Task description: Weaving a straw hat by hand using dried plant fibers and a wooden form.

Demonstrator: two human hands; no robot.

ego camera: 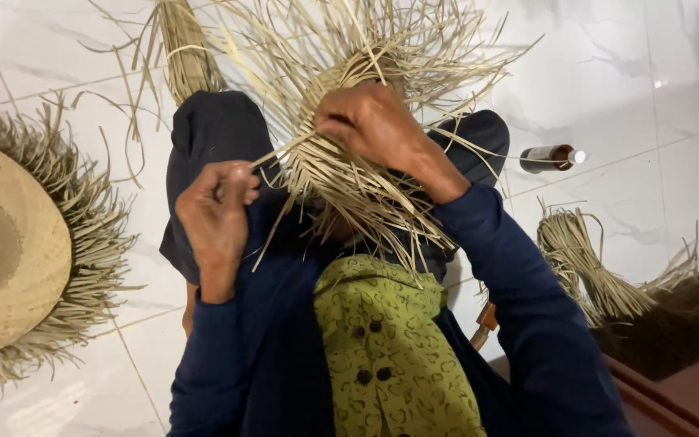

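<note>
Pinching one straw strand | left hand fingers closed | right hand gripping woven straw piece (unfinished)

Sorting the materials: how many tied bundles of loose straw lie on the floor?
2: one straw bundle at top left beyond the knee, another bundle at right below the bottle. More may be hidden.

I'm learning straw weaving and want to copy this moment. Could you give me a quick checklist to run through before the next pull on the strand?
1. Left hand pinches a single strand: ok.
2. Right hand rests on the unfinished straw piece: ok.
3. Strand runs straight between the hands: ok.
4. Piece sits over the lap: ok.
5. Spare straw bundle lies on the floor by the right arm: ok.
6. Where the strand enters the weave: cannot tell.
</note>
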